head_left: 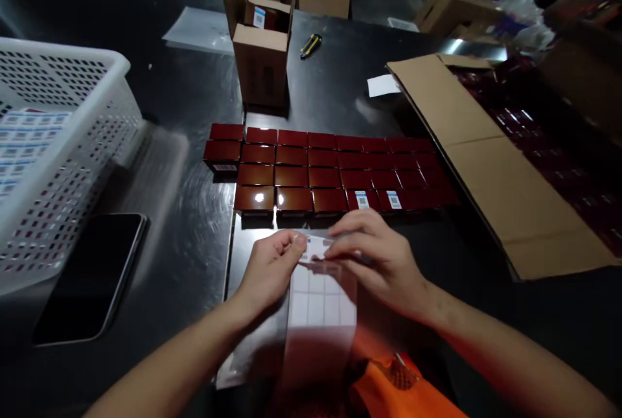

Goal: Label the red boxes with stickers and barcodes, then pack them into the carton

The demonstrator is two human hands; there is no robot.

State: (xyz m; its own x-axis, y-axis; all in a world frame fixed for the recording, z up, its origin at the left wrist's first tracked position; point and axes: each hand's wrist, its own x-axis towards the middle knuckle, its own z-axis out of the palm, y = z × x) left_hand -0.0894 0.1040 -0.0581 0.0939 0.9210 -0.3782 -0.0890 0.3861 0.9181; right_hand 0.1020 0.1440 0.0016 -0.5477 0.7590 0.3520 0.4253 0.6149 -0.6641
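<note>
A white label sheet (pixel 317 301), marked off in rectangles, hangs down in front of me with its upper edge bent over. My left hand (pixel 269 270) pinches that edge between thumb and fingers. At the edge's right end, my right hand (pixel 386 256) has curled fingertips against the sheet; its thumb is mostly hidden, and I cannot tell if a single label is between the fingers. Just beyond both hands, glossy dark red boxes (pixel 290 176) stand in close rows. Two front-row boxes carry a small blue-and-white sticker (pixel 361 200) each.
To the left are a white perforated basket (pixel 109 113) with sticker-topped boxes inside and a black phone (pixel 92 278). An open cardboard carton (pixel 262 65) stands behind the rows, near a yellow-black utility knife (pixel 311 46). A large carton (pixel 486 165) of red boxes occupies the right.
</note>
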